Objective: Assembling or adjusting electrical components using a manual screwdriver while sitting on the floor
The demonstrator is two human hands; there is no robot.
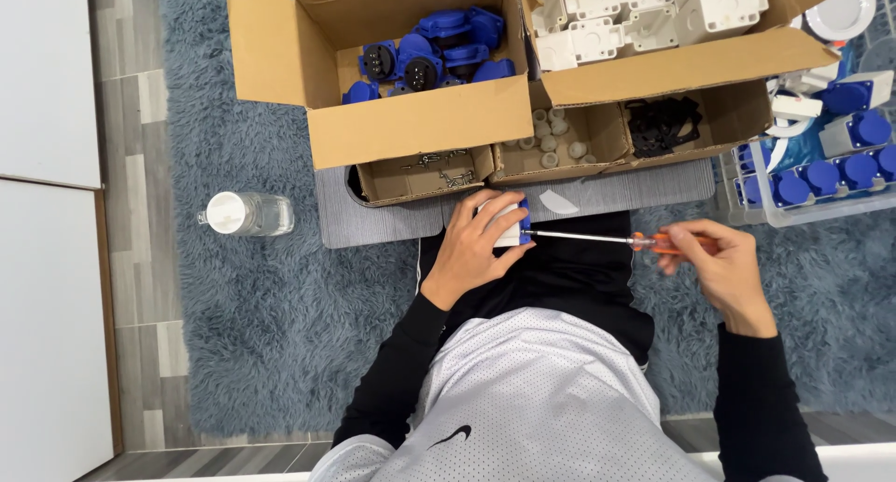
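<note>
Fingers of the left hand (471,251) are wrapping and mostly hiding a white-and-blue plastic socket housing (511,225) over the lap; the right hand (719,265) is pinching an orange-handled metal screwdriver (607,239), its tip disappearing against the housing.

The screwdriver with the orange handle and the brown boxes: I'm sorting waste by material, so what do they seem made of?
The orange-handled screwdriver has a shiny, thin grey shaft, probably steel, and a glossy handle, likely plastic. The brown open-flapped boxes look like matt corrugated cardboard, judging by their folded flaps and raw edges. The right hand holds the screwdriver.
</note>
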